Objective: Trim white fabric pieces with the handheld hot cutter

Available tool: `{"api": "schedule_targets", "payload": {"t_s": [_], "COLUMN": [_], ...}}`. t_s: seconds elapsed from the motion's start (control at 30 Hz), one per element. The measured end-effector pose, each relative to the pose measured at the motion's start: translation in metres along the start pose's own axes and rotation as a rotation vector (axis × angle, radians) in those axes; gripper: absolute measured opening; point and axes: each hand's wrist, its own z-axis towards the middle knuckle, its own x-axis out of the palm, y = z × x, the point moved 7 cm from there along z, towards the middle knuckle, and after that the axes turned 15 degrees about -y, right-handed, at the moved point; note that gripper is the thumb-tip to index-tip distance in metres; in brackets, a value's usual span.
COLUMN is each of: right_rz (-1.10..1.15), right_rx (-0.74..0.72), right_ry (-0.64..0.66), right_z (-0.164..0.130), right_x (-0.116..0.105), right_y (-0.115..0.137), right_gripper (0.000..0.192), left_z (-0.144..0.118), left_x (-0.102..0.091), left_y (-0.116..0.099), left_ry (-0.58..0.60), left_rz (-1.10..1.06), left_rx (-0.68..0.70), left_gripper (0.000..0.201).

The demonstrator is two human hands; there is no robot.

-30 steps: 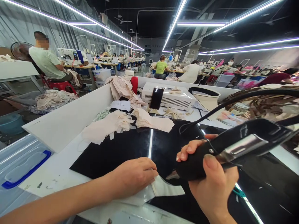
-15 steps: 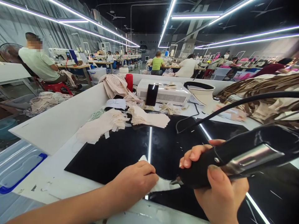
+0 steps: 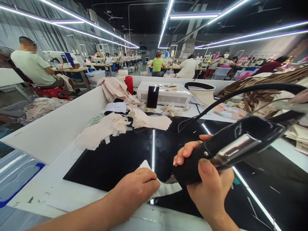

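Note:
My right hand (image 3: pixel 209 187) grips the black handle of a corded hand tool (image 3: pixel 231 146) with a shiny metal part, its tip down by the glossy black work surface (image 3: pixel 120 157). My left hand (image 3: pixel 136 187) lies flat on a small pale fabric piece (image 3: pixel 166 189) at the near edge of that surface, fingers pressing it down. The tool's tip sits right beside the left hand's fingertips, over the fabric. A black cord (image 3: pixel 240 93) arcs up from the tool toward the right.
Piles of beige cut fabric (image 3: pixel 113 126) lie at the far side of the black surface. Behind them stand a white box machine (image 3: pixel 166 94), a black phone (image 3: pixel 152 97) and a red cylinder (image 3: pixel 129 84). A white partition (image 3: pixel 55 128) borders the left. Other people sit at sewing tables beyond.
The view has shifted slightly; the tool and my right hand moved a little left and up. My left hand stays pressed on the fabric piece.

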Motion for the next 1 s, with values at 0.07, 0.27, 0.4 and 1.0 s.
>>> {"api": "schedule_targets", "payload": {"t_s": [0.07,0.27,0.4,1.0], "right_rz": [0.004,0.016,0.022,0.041], "right_rx": [0.01,0.042,0.032,0.009], "right_ry": [0.022,0.108,0.103,0.063], "right_z": [-0.003,-0.009,-0.011,-0.008], "right_x": [0.004,0.003,-0.004,0.007], "right_y": [-0.003,-0.003,0.003,0.0], "right_gripper": [0.039,0.036,0.037,0.036], "left_z": [-0.001,0.002,0.002,0.003], "left_x": [0.001,-0.002,-0.001,-0.016], "left_y": [0.0,-0.002,-0.002,-0.009], "left_ry": [0.008,-0.002,0.02,-0.025], "left_rz": [-0.01,-0.011,0.008,-0.016], "left_rx": [-0.001,-0.009,-0.019,0.021], "left_gripper": [0.014,0.013,0.014,0.018]}}
